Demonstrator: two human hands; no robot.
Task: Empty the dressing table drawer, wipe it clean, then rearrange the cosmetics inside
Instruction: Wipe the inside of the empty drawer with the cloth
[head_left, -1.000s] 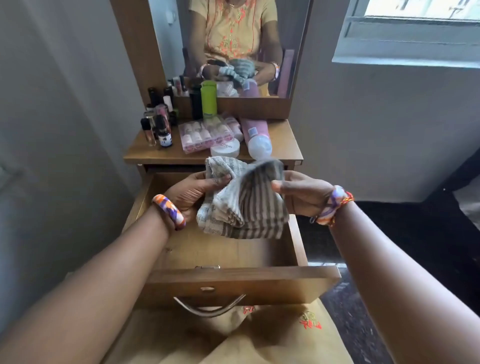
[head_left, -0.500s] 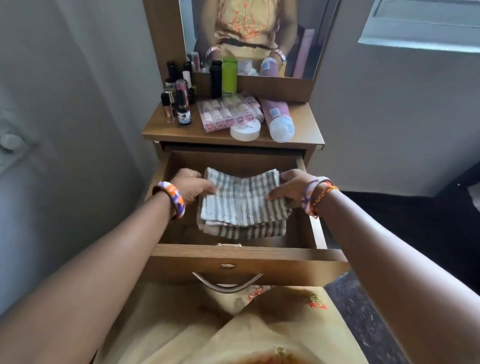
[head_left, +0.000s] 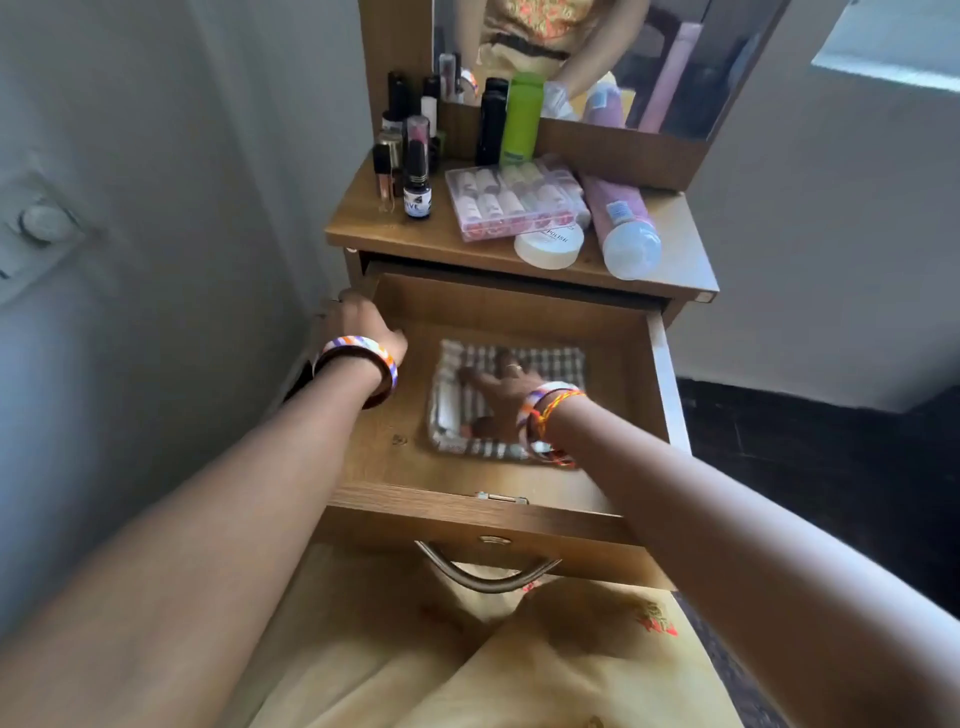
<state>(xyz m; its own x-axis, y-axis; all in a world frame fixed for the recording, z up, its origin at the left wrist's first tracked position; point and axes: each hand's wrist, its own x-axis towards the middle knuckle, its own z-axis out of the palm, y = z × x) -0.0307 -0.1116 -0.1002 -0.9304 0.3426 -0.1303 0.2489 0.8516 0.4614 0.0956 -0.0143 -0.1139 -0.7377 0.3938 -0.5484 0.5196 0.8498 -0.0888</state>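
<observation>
Two hands at work over one open drawer (head_left: 613, 332), listed left to right.

Left hand (head_left: 363, 319): rests at the drawer's far-left corner, on the side wall's top edge; fingers look curled over that edge, though blur keeps the grip from being certain. It holds nothing else and appears to steady the drawer.

Cloth (head_left: 550, 358): striped, folded to a rough square, lying flat on the drawer floor at its middle, with no clear long axis. Bare wood shows on every side of it, widest toward the left wall and the front.

Right hand (head_left: 496, 389): directly on top of the cloth, fingers spread nearly straight and pointing toward the far-left, palm pressing down. Nothing is pinched or lifted. This hand is the nearer one to the cloth; the left stands well apart from it.

Judgement: wiping is in hand, with the drawer already emptied. The stroke has free floor in all directions; only the four walls limit it.

Bench (head_left: 675, 244) above the drawer: small bottles (head_left: 415, 176) at left, a green bottle (head_left: 522, 117), a clear compartment box (head_left: 511, 200), a white round jar (head_left: 549, 245), and a pink bottle (head_left: 621, 218) lying on its side, cap toward the front edge. All are clear of the wiping path, waiting to go back in.
</observation>
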